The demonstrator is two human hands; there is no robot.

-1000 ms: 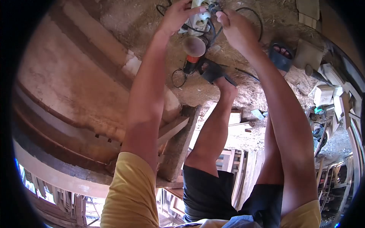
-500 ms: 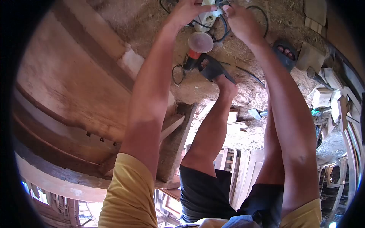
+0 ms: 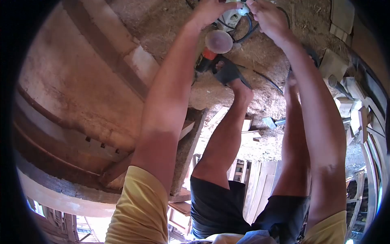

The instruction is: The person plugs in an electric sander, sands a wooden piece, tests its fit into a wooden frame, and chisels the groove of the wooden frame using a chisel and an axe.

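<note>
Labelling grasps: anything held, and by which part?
Can't tell: left hand and right hand are at the pale plug on the power strip, but the frame's top edge cuts off any grip.

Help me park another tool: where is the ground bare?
Bare, straw-strewn ground lies between the disc-headed tool, right forearm and thin black cable. Another patch sits between the left forearm and big wooden structure. It's crowded between left hand and right hand, around the socket block.
</note>
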